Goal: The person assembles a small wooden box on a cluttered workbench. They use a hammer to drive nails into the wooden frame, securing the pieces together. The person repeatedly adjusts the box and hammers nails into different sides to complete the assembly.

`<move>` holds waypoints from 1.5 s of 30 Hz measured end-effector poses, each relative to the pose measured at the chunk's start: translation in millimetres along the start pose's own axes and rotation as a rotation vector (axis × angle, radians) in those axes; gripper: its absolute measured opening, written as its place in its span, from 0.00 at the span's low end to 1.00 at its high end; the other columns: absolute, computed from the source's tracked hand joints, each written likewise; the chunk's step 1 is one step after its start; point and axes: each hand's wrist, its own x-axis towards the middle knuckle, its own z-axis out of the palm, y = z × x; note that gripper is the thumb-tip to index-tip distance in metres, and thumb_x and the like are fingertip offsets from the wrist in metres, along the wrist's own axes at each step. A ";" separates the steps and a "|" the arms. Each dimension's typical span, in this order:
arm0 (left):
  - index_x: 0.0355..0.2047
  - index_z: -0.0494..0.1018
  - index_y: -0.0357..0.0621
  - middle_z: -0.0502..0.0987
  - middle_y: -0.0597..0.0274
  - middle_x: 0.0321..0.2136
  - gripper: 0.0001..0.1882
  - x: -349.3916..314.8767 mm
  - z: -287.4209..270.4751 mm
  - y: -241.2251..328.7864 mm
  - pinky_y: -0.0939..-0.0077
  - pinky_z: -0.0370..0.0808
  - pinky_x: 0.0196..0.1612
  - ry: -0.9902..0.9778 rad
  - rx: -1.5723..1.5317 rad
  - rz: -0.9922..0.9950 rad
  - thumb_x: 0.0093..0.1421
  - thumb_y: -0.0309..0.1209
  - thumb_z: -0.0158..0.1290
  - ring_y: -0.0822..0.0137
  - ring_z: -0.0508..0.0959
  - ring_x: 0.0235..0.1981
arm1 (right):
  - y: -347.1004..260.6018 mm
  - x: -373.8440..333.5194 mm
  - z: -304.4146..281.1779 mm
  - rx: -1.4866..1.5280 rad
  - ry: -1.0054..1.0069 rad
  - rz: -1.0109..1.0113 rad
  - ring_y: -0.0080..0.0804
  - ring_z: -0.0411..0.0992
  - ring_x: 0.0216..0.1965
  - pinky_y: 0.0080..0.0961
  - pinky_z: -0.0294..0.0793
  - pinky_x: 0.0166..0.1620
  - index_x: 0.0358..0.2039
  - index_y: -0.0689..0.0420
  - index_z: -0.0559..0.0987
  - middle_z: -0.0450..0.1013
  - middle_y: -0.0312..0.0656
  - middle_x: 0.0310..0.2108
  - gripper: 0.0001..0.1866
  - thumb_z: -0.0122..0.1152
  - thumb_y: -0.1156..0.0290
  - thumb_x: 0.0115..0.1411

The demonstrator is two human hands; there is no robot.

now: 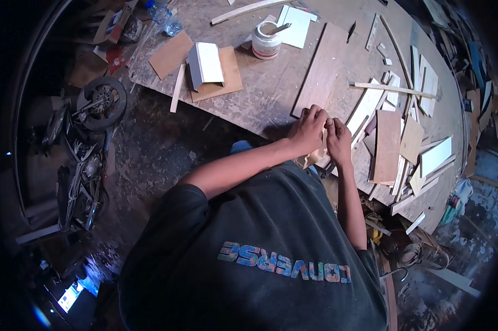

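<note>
At the near edge of the worktable, my left hand [308,132] and my right hand [338,142] are close together, fingers curled inward. What they pinch, if anything, is mostly hidden; a pale tan patch shows between and below them. A long reddish-brown wooden board [321,69] lies flat on the table just beyond my left hand, its near end beside my knuckles. To the right of my right hand rests a narrow white strip [368,102], and past it a shorter brown board [387,144] lies among other offcuts.
On the worktable [249,118], a white tub [266,41] holds a stick-like tool. Left of it, a white-faced angled piece [206,63] sits on a brown panel [232,83]. Wood strips and offcuts [425,83] crowd the right side. A motorcycle [86,160] stands at the left.
</note>
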 end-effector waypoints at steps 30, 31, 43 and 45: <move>0.40 0.71 0.34 0.73 0.47 0.38 0.19 52.5 -18.1 -5.4 0.60 0.73 0.49 -0.038 -0.291 0.117 0.45 0.14 0.47 0.47 0.76 0.43 | 3.6 31.5 -37.8 0.314 0.052 -0.030 0.31 0.72 0.42 0.26 0.70 0.46 0.42 0.57 0.86 0.77 0.42 0.38 0.17 0.70 0.57 0.60; 0.40 0.71 0.34 0.73 0.46 0.37 0.19 53.0 -16.8 -5.9 0.61 0.73 0.49 -0.039 -0.298 0.123 0.45 0.14 0.47 0.47 0.76 0.43 | 12.1 31.9 -35.6 0.341 0.044 -0.026 0.31 0.72 0.42 0.26 0.70 0.46 0.42 0.57 0.86 0.77 0.42 0.38 0.18 0.70 0.57 0.60; 0.39 0.73 0.36 0.75 0.48 0.37 0.17 52.4 -8.6 -17.7 0.61 0.73 0.49 -0.017 -0.297 0.023 0.46 0.16 0.48 0.48 0.76 0.44 | 16.5 28.0 -3.5 0.238 0.323 -0.067 0.40 0.72 0.48 0.37 0.70 0.52 0.39 0.57 0.86 0.75 0.47 0.42 0.15 0.70 0.59 0.60; 0.39 0.73 0.36 0.75 0.48 0.38 0.16 52.8 -8.5 -21.4 0.60 0.73 0.49 0.008 -0.277 -0.012 0.48 0.17 0.49 0.48 0.76 0.44 | -8.6 23.2 -3.0 -0.062 0.532 -0.215 0.46 0.72 0.48 0.44 0.70 0.50 0.31 0.60 0.83 0.75 0.49 0.42 0.13 0.68 0.61 0.61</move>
